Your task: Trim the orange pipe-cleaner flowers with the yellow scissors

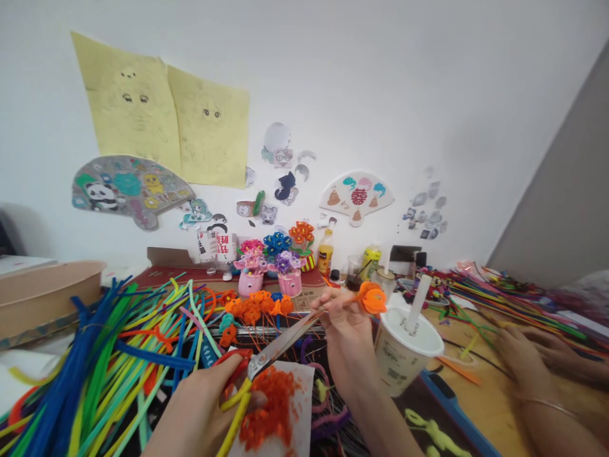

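Observation:
My left hand (pixel 197 406) is closed round a pair of scissors (pixel 273 352) with red and yellow handles. The blades point up and right, their tips close to the fingers of my right hand (pixel 347 336). Those fingers pinch an orange fuzzy flower (pixel 372 297); its stem is mostly hidden by the hand, and I cannot tell whether the blades touch it. Below the scissors lies a sheet of white paper (pixel 304 387) covered with orange-red fuzz clippings (pixel 273 406). Several finished orange flowers (pixel 257 307) lie just behind.
Bundles of coloured pipe cleaners (pixel 157 355) spread across the left. A lidded cup (pixel 404 349) with a straw stands beside my right forearm. Potted fuzzy flowers (pixel 288 279) and bottles (pixel 325 252) line the wall. At the right, another person's hands (pixel 523 355) work over the table.

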`<state>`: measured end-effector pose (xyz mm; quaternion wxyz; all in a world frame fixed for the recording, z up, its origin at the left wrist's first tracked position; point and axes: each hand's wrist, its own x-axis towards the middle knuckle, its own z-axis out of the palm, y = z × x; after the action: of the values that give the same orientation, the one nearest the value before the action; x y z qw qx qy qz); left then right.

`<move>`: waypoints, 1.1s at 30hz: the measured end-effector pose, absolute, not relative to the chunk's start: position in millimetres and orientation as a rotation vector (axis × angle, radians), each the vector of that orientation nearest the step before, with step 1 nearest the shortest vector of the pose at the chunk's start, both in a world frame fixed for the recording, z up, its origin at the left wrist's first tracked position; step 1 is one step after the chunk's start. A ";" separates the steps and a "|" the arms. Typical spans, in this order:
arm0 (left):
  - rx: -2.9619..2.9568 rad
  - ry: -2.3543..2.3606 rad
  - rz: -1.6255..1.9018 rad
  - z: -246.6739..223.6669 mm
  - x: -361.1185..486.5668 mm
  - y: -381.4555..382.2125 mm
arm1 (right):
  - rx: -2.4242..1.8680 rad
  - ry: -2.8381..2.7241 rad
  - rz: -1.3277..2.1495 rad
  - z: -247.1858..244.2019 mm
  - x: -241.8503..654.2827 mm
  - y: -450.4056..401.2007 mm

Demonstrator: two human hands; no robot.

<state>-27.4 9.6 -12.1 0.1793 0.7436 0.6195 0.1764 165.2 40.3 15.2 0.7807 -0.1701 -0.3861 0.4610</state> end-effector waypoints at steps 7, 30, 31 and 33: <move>2.125 1.754 0.509 -13.6 -25.0 10.0 | -0.358 -0.825 1.012 15.1 165.4 41.3; 2.011 1.625 0.635 -11.9 -35.1 9.9 | -0.513 -0.697 0.987 12.7 164.1 46.8; 2.016 1.629 0.667 -13.8 -35.1 9.2 | -0.515 -0.710 0.981 12.6 163.7 46.4; 2.030 1.663 0.710 -17.2 -33.9 8.5 | -0.513 -0.728 0.976 12.3 162.8 45.7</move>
<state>-33.9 8.5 -17.2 0.2100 0.7300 0.5982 0.2554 162.8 45.7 12.3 0.7897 -0.2382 -0.3382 0.4531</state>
